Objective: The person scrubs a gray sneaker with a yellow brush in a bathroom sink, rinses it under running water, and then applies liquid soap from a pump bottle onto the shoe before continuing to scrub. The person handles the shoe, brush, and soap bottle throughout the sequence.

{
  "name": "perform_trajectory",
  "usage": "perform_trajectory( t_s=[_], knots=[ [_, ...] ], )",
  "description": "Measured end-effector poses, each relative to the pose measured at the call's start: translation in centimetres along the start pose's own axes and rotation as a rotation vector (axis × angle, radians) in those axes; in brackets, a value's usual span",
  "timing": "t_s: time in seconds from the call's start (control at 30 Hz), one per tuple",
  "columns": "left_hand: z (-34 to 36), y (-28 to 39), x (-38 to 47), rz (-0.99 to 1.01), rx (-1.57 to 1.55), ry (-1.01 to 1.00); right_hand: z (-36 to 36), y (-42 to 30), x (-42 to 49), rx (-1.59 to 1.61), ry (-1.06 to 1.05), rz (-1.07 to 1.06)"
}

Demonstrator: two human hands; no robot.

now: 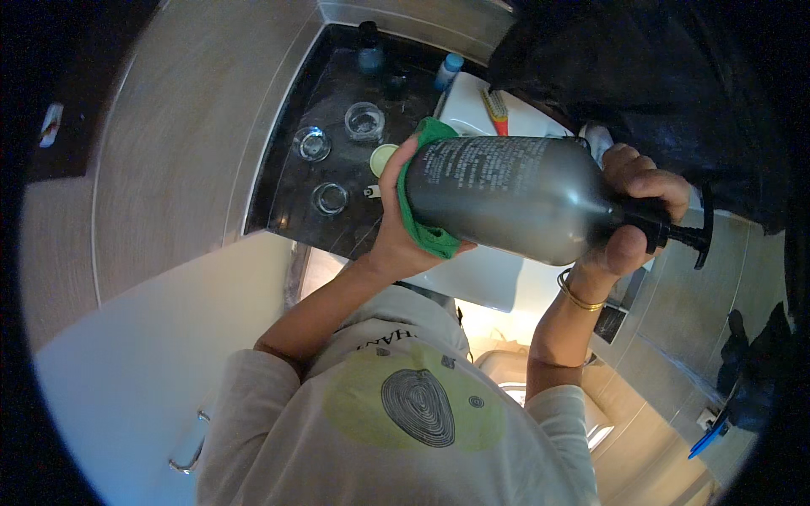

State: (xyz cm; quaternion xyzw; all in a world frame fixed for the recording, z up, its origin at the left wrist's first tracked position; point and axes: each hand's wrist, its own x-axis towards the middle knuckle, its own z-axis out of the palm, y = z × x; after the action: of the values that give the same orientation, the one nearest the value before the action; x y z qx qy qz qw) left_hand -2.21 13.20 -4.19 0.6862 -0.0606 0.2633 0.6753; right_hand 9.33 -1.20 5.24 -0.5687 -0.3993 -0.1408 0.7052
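A large grey pump bottle (pixel 506 196) with printed writing lies tilted on its side between my hands, above the white washbasin (pixel 487 284). My left hand (pixel 405 221) presses a green cloth (pixel 436 240) around the base of the bottle. At the other end, my right hand (pixel 639 202) grips the neck just below the black pump head (pixel 699 237). A brush (pixel 497 114) with a red and yellow handle rests on the basin's back ledge, partly hidden by the bottle.
Glass jars (pixel 364 121) stand on the black marble counter (pixel 304 221), near a pale green round lid (pixel 382 160) and a small metal clip-like item (pixel 372 191). Farther back are a blue-capped bottle (pixel 448 71) and a dark-capped bottle (pixel 369 54). A toilet (pixel 506 367) is below right.
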Motion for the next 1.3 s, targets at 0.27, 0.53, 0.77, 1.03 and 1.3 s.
perform_trajectory(
  t_s=[0.27, 0.53, 0.77, 1.03, 1.3],
  knots=[
    [0.1, -0.3, 0.0, 0.08, 0.08, 0.106, 0.8, -0.9, -0.6, -0.164, 0.175, 0.187],
    [-0.4, 1.1, 0.1, -0.018, 0.127, 0.088, 0.7, -0.5, -0.8, -0.134, 0.158, 0.159],
    [-0.1, 1.1, 0.2, -0.028, 0.046, 0.071, 0.8, -0.6, -0.5, -0.117, 0.158, 0.165],
    [0.6, 1.5, 1.6, 0.017, 0.085, 0.086, 0.8, -1.7, 1.9, -0.196, 0.026, -0.001],
    [1.1, 0.9, 1.3, -0.078, -0.009, 0.07, 1.0, -1.3, 1.9, -0.21, -0.043, -0.001]
  ],
)
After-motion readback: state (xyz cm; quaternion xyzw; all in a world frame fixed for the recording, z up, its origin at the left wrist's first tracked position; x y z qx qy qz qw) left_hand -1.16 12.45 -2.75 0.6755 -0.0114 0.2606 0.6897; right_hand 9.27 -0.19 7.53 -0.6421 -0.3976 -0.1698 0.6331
